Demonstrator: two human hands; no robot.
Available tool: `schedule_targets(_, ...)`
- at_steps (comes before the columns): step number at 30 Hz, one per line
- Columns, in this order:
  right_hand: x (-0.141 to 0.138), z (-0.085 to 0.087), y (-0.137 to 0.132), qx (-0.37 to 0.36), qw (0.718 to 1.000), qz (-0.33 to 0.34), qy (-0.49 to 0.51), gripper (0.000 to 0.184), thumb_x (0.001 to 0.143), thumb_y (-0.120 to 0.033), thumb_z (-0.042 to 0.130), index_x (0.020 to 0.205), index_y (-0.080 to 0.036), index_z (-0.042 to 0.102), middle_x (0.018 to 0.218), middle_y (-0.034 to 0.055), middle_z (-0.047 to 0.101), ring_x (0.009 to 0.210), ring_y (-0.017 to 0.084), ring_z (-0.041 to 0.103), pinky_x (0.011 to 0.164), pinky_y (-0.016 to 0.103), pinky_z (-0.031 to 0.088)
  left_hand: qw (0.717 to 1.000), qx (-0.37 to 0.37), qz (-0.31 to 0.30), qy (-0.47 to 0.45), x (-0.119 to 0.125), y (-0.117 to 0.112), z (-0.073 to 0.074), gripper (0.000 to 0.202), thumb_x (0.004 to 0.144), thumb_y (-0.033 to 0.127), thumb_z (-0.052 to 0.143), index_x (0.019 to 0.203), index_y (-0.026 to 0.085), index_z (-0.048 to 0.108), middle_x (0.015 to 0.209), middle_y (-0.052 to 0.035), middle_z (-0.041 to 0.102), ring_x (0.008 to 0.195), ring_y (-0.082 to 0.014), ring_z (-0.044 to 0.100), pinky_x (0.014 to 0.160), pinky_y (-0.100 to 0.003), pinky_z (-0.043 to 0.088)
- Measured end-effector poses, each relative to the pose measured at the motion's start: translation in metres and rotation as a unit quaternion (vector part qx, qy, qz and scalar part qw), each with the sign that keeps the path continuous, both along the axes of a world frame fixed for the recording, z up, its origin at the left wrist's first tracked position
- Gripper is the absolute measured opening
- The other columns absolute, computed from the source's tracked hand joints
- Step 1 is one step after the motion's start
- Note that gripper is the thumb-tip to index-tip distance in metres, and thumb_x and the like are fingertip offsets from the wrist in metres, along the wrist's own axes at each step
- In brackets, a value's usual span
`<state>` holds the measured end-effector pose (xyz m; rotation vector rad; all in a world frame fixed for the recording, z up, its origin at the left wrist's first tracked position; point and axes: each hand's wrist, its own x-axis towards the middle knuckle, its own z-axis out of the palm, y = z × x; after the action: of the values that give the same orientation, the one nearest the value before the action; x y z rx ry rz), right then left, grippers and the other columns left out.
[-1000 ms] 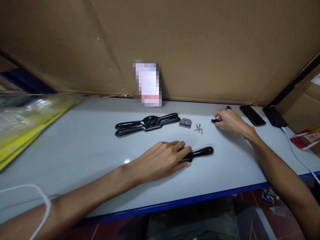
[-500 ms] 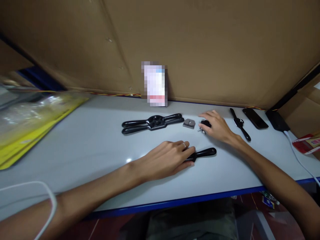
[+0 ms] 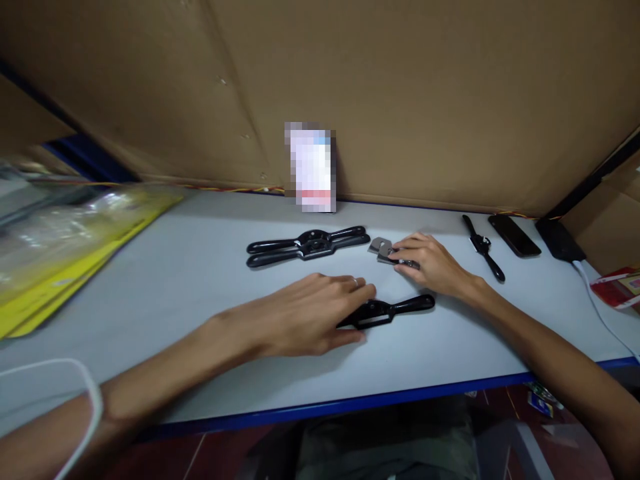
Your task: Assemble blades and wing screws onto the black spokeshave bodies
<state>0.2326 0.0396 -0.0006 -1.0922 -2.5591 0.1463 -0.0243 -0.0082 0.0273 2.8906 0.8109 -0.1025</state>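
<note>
Head view: the left hand (image 3: 305, 313) lies palm down, fingers stretched out and close together. It covers the left end of a black two-handled tool (image 3: 400, 307) without closing around it. A ring shows on one finger. The tool lies flat on the white bench (image 3: 200, 293), near the front blue edge, and its right handle sticks out free toward the right.

Just behind it, the right hand (image 3: 433, 265) is arched with its fingers curled down. The fingertips (image 3: 395, 254) touch a small grey metal plate (image 3: 379, 245). Something small and dark sits under the fingers, and I cannot tell whether the hand is pinching it or only pressing on it.

Left of the plate, almost touching it, two more black tool bodies (image 3: 307, 243) lie side by side. To the right of the right hand are a black wristwatch (image 3: 483, 247), a dark phone (image 3: 515, 235) and a black adapter (image 3: 557, 240) with a white cable (image 3: 600, 310).

A blurred-out card (image 3: 311, 167) stands against the cardboard wall (image 3: 425, 100) at the back. Yellow packaging (image 3: 60, 267) with clear plastic lies at the far left. Another white cord (image 3: 85, 400) loops over the left forearm.
</note>
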Motion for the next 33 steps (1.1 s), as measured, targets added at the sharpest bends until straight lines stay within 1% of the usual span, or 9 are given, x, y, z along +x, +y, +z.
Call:
schedule_targets(3,0.0,-0.003,-0.001,-0.002,1.0,-0.013,0.013,0.024,0.093,-0.023,0.061,0.111,-0.025,0.075,0.12,0.007,0.071,0.112,0.025,0.058,0.095,0.045,0.044,0.997,-0.016,0.055,0.051,-0.014,0.005,0.011,0.019,0.091,0.039,0.062,0.099,0.023,0.056,0.084,-0.0014,0.066,0.067,-0.0184,0.06,0.057,-0.029,0.033)
schedule_targets(6,-0.005,-0.006,-0.002,-0.009,0.999,-0.034,0.014,0.022,0.094,-0.023,0.058,0.109,-0.025,0.074,0.115,0.0066,0.072,0.111,0.027,0.056,0.093,0.045,0.042,0.997,-0.041,0.038,0.058,-0.019,0.008,0.012,0.015,0.095,0.032,0.055,0.084,0.022,0.056,0.078,0.0,0.064,0.063,-0.0166,0.058,0.057,-0.03,0.032)
schedule_targets(9,-0.01,-0.007,0.0,-0.018,0.998,-0.055,0.018,0.017,0.093,-0.024,0.059,0.107,-0.022,0.069,0.108,0.0062,0.071,0.107,0.026,0.055,0.091,0.042,0.041,0.999,-0.033,0.008,0.023,-0.012,0.006,0.004,0.015,0.098,0.027,0.048,0.088,0.021,0.058,0.083,-0.0012,0.064,0.07,-0.0172,0.06,0.062,-0.031,0.037)
schedule_targets(12,-0.011,-0.008,0.003,-0.023,0.997,-0.067,0.03,0.018,0.09,-0.022,0.062,0.108,-0.021,0.064,0.106,0.0066,0.069,0.105,0.026,0.055,0.09,0.04,0.041,0.999,0.027,-0.023,-0.04,0.002,0.002,-0.011,0.02,0.101,0.025,0.041,0.098,0.018,0.059,0.087,-0.0039,0.063,0.078,-0.0186,0.06,0.068,-0.032,0.042)
schedule_targets(16,-0.01,-0.008,0.004,-0.031,0.996,-0.07,0.04,0.025,0.088,-0.019,0.062,0.113,-0.021,0.061,0.107,0.007,0.068,0.105,0.026,0.055,0.09,0.04,0.042,0.992,0.066,-0.052,-0.099,0.014,-0.001,-0.028,0.025,0.103,0.027,0.037,0.099,0.016,0.059,0.084,-0.0036,0.062,0.069,-0.0162,0.057,0.064,-0.03,0.045)
schedule_targets(19,-0.013,-0.006,0.001,-0.027,0.998,-0.057,0.027,0.034,0.09,-0.02,0.06,0.124,-0.02,0.059,0.12,0.01,0.065,0.113,0.028,0.053,0.095,0.043,0.042,0.989,0.063,-0.054,-0.127,0.015,-0.001,-0.034,0.025,0.103,0.026,0.037,0.098,0.016,0.059,0.083,-0.0031,0.061,0.067,-0.0159,0.057,0.062,-0.03,0.046)
schedule_targets(23,-0.016,-0.008,0.001,-0.013,0.999,-0.028,-0.021,0.046,0.098,-0.026,0.051,0.143,-0.019,0.05,0.149,0.0126,0.049,0.137,0.03,0.04,0.111,0.048,0.032,0.988,0.057,-0.049,-0.134,0.014,-0.001,-0.034,0.026,0.102,0.027,0.037,0.097,0.015,0.059,0.081,-0.003,0.061,0.066,-0.0165,0.057,0.061,-0.03,0.046)
schedule_targets(28,-0.014,-0.006,0.002,-0.036,0.999,0.008,-0.034,0.039,0.1,-0.028,0.05,0.137,-0.026,0.059,0.144,0.0023,0.057,0.137,0.028,0.042,0.113,0.047,0.03,0.99,0.052,-0.048,-0.125,0.013,-0.001,-0.033,0.026,0.103,0.028,0.037,0.1,0.016,0.059,0.083,-0.0031,0.06,0.069,-0.0164,0.056,0.063,-0.03,0.046)
schedule_targets(33,-0.008,0.005,-0.015,-0.043,0.997,0.057,-0.022,0.037,0.098,-0.024,0.052,0.134,-0.026,0.061,0.14,0.0023,0.061,0.133,0.026,0.046,0.111,0.045,0.033,0.988,0.061,-0.055,-0.133,0.012,-0.001,-0.033,0.024,0.102,0.027,0.038,0.097,0.016,0.058,0.082,-0.0021,0.059,0.069,-0.0155,0.055,0.063,-0.029,0.044)
